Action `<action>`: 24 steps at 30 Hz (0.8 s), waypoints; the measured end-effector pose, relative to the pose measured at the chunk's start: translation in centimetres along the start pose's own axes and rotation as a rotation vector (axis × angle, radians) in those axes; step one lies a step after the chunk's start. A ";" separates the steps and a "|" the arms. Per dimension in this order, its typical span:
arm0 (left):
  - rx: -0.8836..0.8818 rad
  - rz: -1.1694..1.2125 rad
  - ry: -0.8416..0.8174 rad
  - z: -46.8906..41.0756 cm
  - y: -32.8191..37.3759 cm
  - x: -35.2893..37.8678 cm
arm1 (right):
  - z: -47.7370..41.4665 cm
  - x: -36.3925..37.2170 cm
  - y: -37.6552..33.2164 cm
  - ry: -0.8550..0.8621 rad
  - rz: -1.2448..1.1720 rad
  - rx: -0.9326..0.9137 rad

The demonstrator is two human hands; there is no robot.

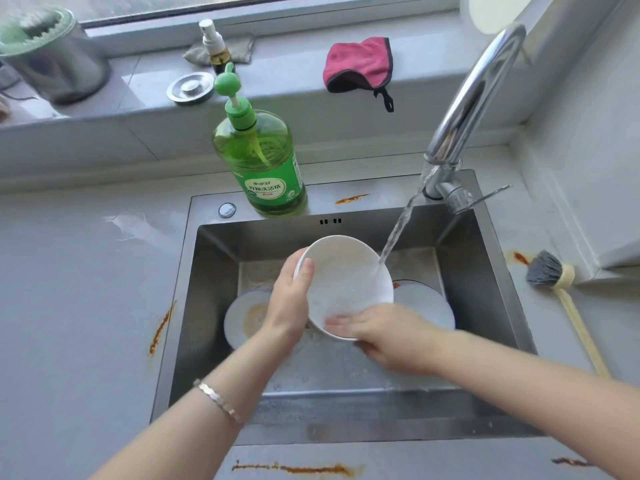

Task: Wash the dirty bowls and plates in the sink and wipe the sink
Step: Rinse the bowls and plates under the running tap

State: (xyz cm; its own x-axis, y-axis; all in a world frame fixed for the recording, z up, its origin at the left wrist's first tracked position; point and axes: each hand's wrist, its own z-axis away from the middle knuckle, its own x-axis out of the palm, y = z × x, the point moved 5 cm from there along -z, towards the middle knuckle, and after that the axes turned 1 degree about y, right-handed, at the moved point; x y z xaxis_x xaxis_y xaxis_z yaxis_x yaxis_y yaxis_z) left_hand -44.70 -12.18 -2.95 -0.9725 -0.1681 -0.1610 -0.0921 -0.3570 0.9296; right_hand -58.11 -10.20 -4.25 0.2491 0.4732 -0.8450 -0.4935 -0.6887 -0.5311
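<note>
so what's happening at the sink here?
A person is rinsing a white bowl under water running from the faucet. The left hand grips its rim; the right hand reaches inside at the near rim, blurred. A brown-stained plate and a second plate lie in the sink below.

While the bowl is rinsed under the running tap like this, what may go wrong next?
1. The wet bowl is tilted above the stained plate and the right plate, held by its rim in the left hand; it might slip, fall and chip them.
2. The water stream strikes the bowl near its right rim, so it may splash onto the counter.
</note>
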 end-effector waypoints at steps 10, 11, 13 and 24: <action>-0.402 -0.056 -0.258 -1.5 2.3 -1.9 | 0.5 -2.0 -1.1 0.414 0.240 0.030; -0.332 0.015 -0.185 -1.0 2.0 -1.5 | 0.2 -2.6 -1.5 0.470 0.206 0.112; -0.165 0.161 -0.013 1.0 1.1 -0.1 | -0.5 -3.2 -2.9 0.592 0.118 0.248; -0.269 -0.055 -0.076 0.8 1.1 -1.5 | 0.3 -0.8 0.9 0.174 0.361 -0.248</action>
State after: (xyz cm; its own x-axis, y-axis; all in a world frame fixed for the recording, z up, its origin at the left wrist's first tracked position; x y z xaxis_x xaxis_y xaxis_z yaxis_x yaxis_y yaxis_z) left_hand -43.49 -11.58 -1.45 -0.9819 -0.0756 -0.1738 -0.0952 -0.5963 0.7971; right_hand -59.07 -11.04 -4.01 0.2442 0.0947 -0.9651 -0.3654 -0.9129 -0.1821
